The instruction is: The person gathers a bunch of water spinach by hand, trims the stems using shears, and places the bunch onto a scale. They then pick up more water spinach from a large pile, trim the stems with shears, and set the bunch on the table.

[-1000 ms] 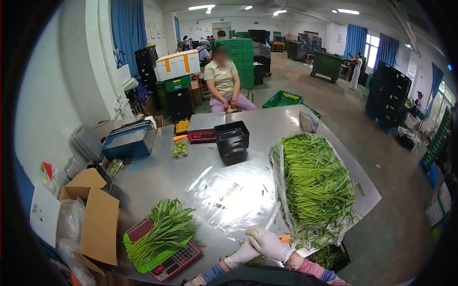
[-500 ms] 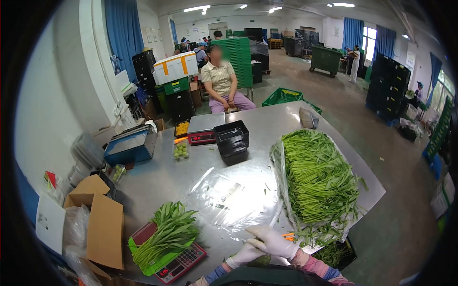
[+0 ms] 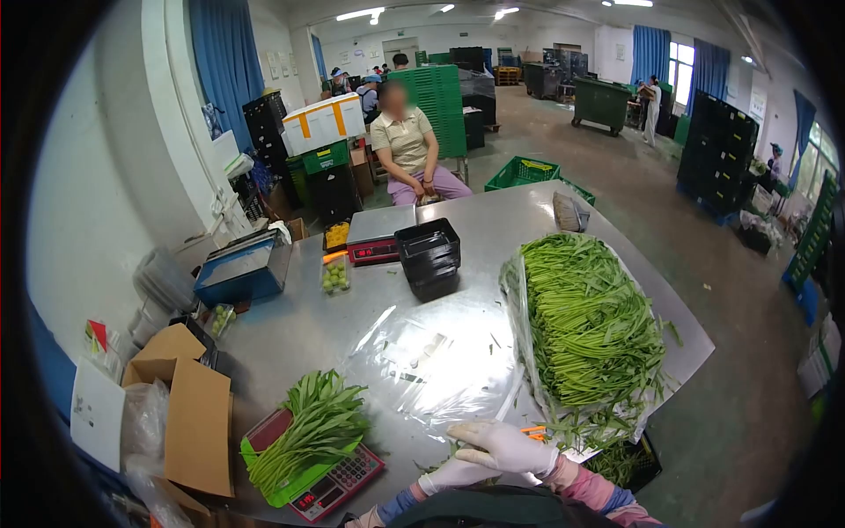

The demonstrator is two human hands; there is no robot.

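Observation:
My hands, both in pale gloves, meet at the table's near edge. My right hand (image 3: 505,447) lies across the left one, its fingers stretched out to the left. Below it is my left hand (image 3: 453,475), its fingers partly hidden under the right. Small green scraps lie beside them. Just right of the right hand is an orange object (image 3: 534,432), too small to name. A bundle of leafy green stems (image 3: 312,427) rests on a green tray on a red digital scale (image 3: 339,487), left of my hands. To the right lies a large pile of leafy stems (image 3: 590,326) on clear plastic.
Black trays (image 3: 429,255) stand stacked mid-table beside a second scale (image 3: 380,236). An open cardboard box (image 3: 198,422) is at the left, a brush (image 3: 570,213) at the far right corner. Clear plastic film (image 3: 427,374) covers the table's middle. A person (image 3: 409,145) sits across the table.
My right hand has shifted slightly left and lies flatter over my left hand. The camera view has moved a little. The vegetables and scales stay in place.

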